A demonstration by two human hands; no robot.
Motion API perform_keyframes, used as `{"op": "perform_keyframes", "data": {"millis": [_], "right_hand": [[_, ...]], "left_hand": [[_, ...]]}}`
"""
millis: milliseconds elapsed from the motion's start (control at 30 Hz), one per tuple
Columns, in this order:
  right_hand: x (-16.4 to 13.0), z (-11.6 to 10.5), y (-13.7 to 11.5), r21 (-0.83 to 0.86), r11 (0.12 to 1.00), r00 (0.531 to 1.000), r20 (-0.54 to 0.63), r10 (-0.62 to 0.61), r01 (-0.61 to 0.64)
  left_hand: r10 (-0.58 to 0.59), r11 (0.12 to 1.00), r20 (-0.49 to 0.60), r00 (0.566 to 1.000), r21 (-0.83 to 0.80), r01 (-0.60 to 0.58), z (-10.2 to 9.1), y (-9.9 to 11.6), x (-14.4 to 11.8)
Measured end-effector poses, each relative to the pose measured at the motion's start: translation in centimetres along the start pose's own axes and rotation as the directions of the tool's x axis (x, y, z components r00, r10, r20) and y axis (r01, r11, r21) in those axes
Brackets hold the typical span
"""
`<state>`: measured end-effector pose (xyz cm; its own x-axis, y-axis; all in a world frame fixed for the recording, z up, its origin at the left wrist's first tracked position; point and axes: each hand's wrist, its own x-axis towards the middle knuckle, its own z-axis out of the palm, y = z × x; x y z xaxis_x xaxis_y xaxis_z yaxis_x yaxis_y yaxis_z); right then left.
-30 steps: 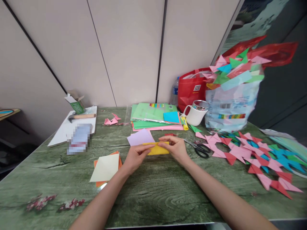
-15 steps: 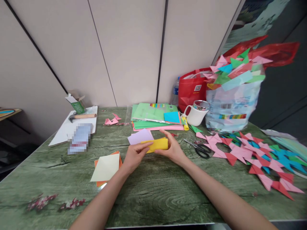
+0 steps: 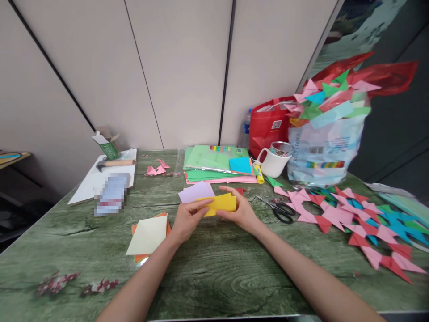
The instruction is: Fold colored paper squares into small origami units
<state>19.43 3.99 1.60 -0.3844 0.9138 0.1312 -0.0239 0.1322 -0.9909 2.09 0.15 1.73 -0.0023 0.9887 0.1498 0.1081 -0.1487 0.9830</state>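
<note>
Between my two hands is a folded yellow sheet of paper (image 3: pixel 221 204), held just above the table. My left hand (image 3: pixel 189 219) pinches its left end, thumb and fingers pressed together. At the other end my right hand (image 3: pixel 241 212) has the paper between thumb and fingers. Right behind the yellow paper lies a light purple sheet (image 3: pixel 196 191). Pale cream paper (image 3: pixel 147 235) rests on orange sheets (image 3: pixel 168 223) left of my left hand. Black-handled scissors (image 3: pixel 279 210) lie to the right of my right hand.
Green and pink paper packs (image 3: pixel 208 158) lie at the back beside a white mug (image 3: pixel 273 163). Folded-paper stars (image 3: pixel 331 208) spread across the right. Behind them stands a full plastic bag (image 3: pixel 325 143). A hammer (image 3: pixel 115 163) sits on a white board (image 3: pixel 87 188) at left.
The right end of the yellow paper has shifted slightly to the right and stands a little more open. My right fingers have moved slightly; my left hand keeps its grip.
</note>
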Motion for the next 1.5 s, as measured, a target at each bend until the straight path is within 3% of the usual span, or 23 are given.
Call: {"op": "perform_keyframes", "data": {"millis": [233,400,833,1100,1500], "right_hand": [[0.0,0.3,-0.3,0.06,0.998,1.0,-0.005,0.023,-0.023],[0.1,0.4,0.1,0.104,0.994,1.0,-0.025,0.017,-0.014],[0.3,-0.2,0.8,0.181,0.984,0.996,0.093,-0.017,0.0],[0.8,-0.4,1.0,0.237,0.967,0.996,0.005,0.093,-0.092],[0.9,-0.4,0.7,0.336,0.938,0.991,0.129,0.043,-0.085]], "left_hand": [[-0.029,0.999,-0.018,0.999,-0.038,0.028,0.4,0.4,-0.2],[-0.002,1.0,-0.022,1.0,0.021,0.003,0.5,0.2,-0.4],[-0.003,0.994,-0.081,0.997,0.107,0.012,0.4,0.7,-0.1],[-0.011,0.994,-0.108,0.994,0.107,0.022,0.1,0.9,0.1],[-0.075,0.996,-0.134,0.988,0.046,0.082,-0.2,1.4,0.2]]}}
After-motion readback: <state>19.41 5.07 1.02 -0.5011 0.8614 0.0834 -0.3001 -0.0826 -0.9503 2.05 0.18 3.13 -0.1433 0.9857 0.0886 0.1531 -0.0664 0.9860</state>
